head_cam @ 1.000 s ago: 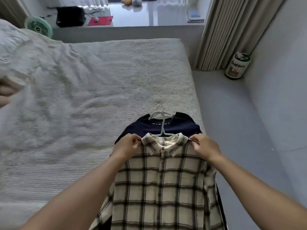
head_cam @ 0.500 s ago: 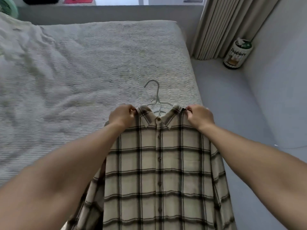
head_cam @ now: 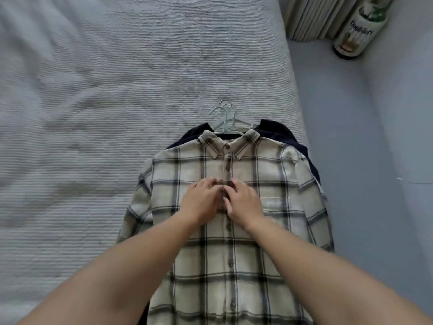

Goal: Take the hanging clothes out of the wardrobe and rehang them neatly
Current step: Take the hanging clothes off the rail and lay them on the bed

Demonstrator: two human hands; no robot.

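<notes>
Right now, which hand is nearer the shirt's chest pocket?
Right. The right hand rests on the plaid shirt at the button placket, just beside the chest pocket. The left hand lies across the placket, farther from it.

Plaid shirt (head_cam: pixel 234 231) flat atop navy top (head_cam: pixel 276 130)

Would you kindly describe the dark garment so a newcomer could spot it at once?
Start at the grey ribbed bed and go to its right edge, where clothes on pale hangers lie stacked. The dark garment is the bottom layer, showing only around the shoulders of the plaid shirt; it alone is plain navy.
</notes>
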